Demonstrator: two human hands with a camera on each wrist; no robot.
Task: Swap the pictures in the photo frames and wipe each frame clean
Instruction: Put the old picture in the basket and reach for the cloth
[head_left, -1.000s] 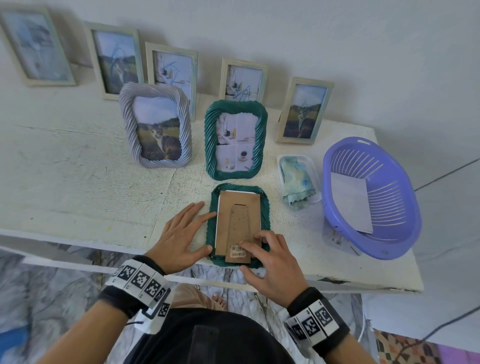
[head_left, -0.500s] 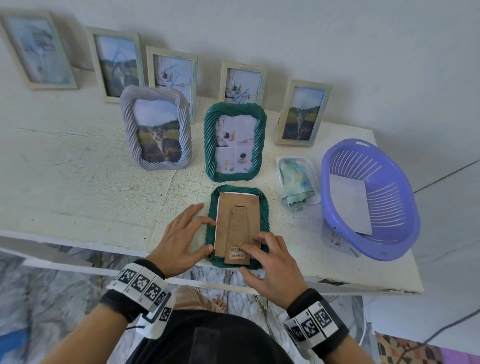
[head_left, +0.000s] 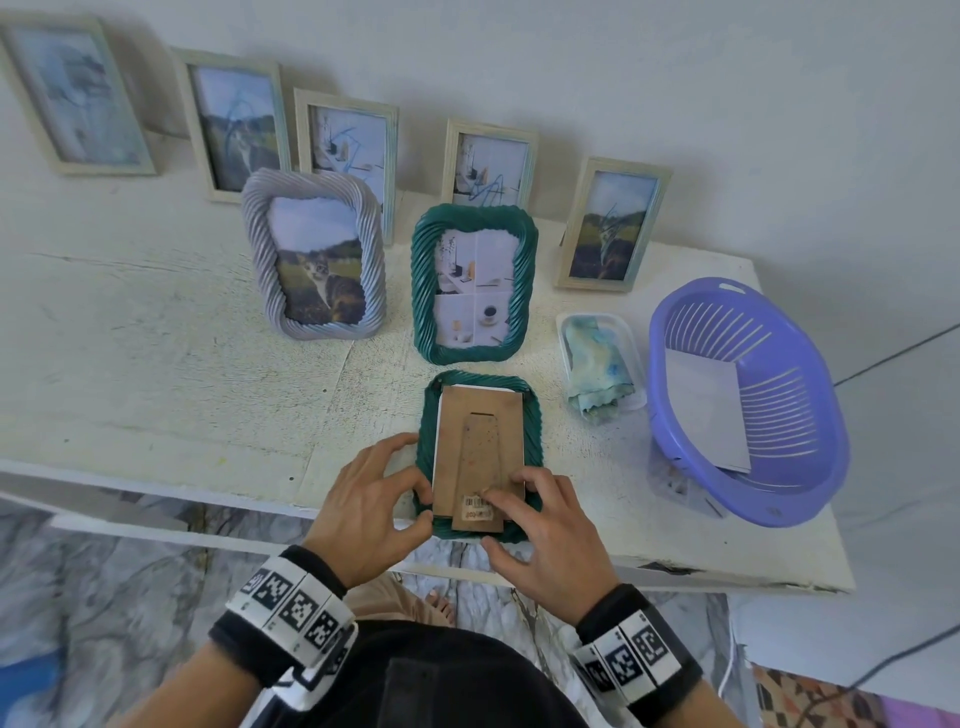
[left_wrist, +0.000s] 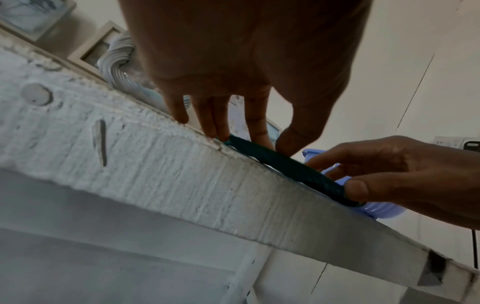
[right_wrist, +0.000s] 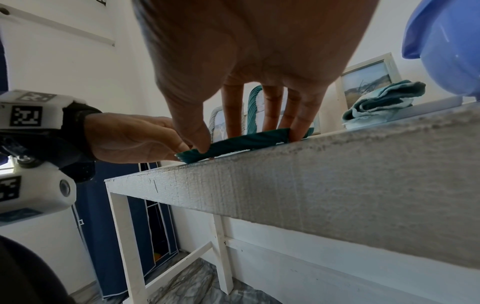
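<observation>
A green twisted frame (head_left: 534, 415) lies face down near the table's front edge, its brown cardboard backing (head_left: 478, 441) and stand facing up. My left hand (head_left: 422, 493) grips the frame's left rim, fingertips curled onto the rim and thumb at the lower left corner. My right hand (head_left: 501, 514) pinches the near end, fingers on the backing by the barcode label and thumb against the front rim. In the wrist views both hands clasp the green rim (left_wrist: 285, 164) (right_wrist: 246, 139) at the table edge. A second green frame (head_left: 475, 283) stands upright behind it.
A grey twisted frame (head_left: 314, 254) with a cat photo stands to the left. Several pale frames lean on the wall. A blue-green cloth (head_left: 597, 364) lies in a clear tray on the right. Beyond it a purple basket (head_left: 748, 332) holds a paper sheet (head_left: 701, 410).
My left hand, flat on the table beside the frame a second ago, has slid right and curled its fingers onto the left rim. The right hand has barely moved.
</observation>
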